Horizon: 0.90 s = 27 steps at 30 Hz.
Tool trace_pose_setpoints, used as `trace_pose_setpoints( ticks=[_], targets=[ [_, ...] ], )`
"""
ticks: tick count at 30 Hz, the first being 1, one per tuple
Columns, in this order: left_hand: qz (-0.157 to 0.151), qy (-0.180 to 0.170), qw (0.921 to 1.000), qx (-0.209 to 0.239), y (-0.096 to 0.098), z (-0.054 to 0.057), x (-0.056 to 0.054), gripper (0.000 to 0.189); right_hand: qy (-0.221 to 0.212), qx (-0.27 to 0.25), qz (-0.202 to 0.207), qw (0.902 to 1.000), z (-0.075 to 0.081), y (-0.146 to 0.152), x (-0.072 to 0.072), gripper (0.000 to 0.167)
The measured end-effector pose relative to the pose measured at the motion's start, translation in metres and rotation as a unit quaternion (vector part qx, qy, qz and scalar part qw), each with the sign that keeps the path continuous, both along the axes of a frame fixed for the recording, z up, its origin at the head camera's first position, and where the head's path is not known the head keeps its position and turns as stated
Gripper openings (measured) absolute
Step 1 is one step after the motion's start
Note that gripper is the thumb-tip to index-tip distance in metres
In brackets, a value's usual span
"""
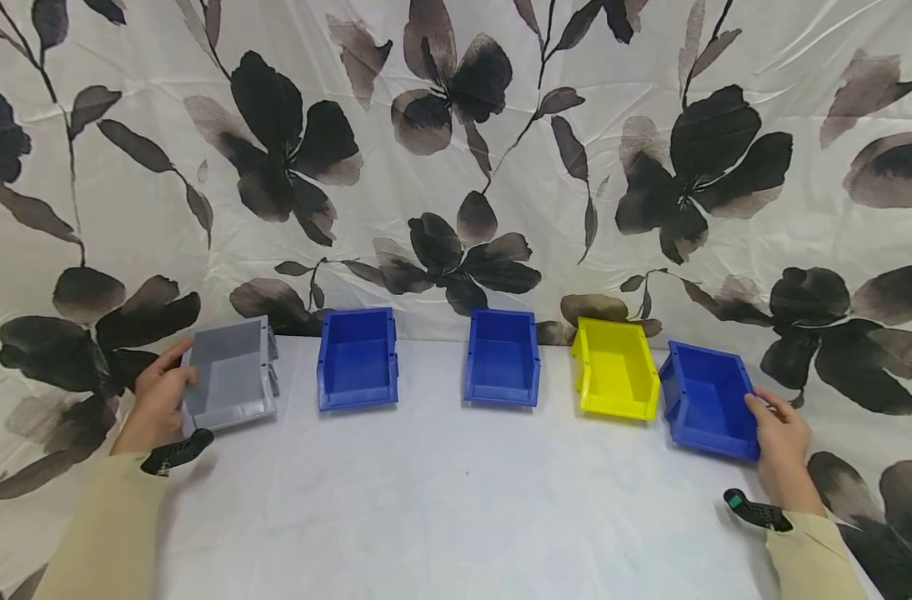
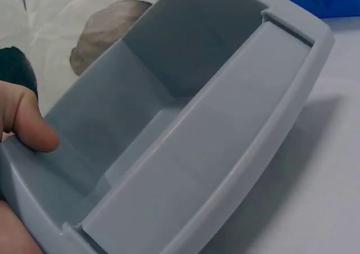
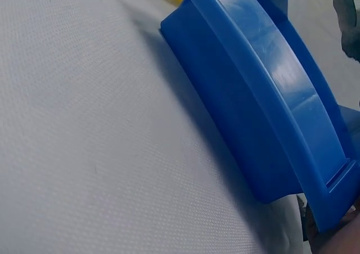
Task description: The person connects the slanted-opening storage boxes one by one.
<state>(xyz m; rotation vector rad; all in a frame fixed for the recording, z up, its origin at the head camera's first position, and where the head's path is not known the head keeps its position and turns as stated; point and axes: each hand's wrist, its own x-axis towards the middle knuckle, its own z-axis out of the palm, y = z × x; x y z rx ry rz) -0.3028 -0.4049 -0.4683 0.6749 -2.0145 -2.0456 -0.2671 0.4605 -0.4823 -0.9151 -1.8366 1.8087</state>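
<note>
At the far left of the row, my left hand (image 1: 159, 392) grips the left wall of a grey plastic storage bin (image 1: 229, 375). In the left wrist view the thumb (image 2: 36, 127) hooks over the rim of that grey bin (image 2: 185, 147), whose inside is bare. On the far right, my right hand (image 1: 784, 437) holds the right wall of a blue storage bin (image 1: 711, 404), set at an angle. The right wrist view shows this blue bin's (image 3: 236, 102) front lip and underside; most of the hand is hidden there.
Two more blue bins, one left of centre (image 1: 358, 362) and one near the middle (image 1: 503, 358), stand along the back. A yellow bin (image 1: 617, 371) is close beside the held blue one. Behind the white tabletop (image 1: 456, 500) hangs a floral cloth (image 1: 456, 167).
</note>
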Motion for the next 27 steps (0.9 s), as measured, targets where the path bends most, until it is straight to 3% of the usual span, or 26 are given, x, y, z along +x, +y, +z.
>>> trace_pose_setpoints(
  ticks=[2,9,13,21,27],
  targets=[
    [0.004,0.002,1.0000,0.000,0.001,0.001,0.002,0.083,-0.001,-0.008,0.005,1.0000,0.001,0.001,-0.001,0.035],
    [0.008,0.008,0.9975,-0.069,0.016,0.009,0.011,0.082,-0.008,-0.021,0.016,0.9996,0.005,0.003,0.003,0.036],
    [0.003,0.012,0.9974,-0.071,0.025,0.018,0.020,0.080,-0.015,-0.031,0.019,0.9992,0.005,0.002,0.005,0.037],
    [-0.007,0.019,0.9990,-0.039,0.040,0.034,0.052,0.078,-0.017,-0.027,0.017,0.9993,0.007,0.001,0.007,0.038],
    [-0.038,0.025,0.9971,-0.061,0.051,0.037,0.079,0.076,-0.026,-0.032,0.025,0.9988,0.008,0.003,0.007,0.038]
  ],
)
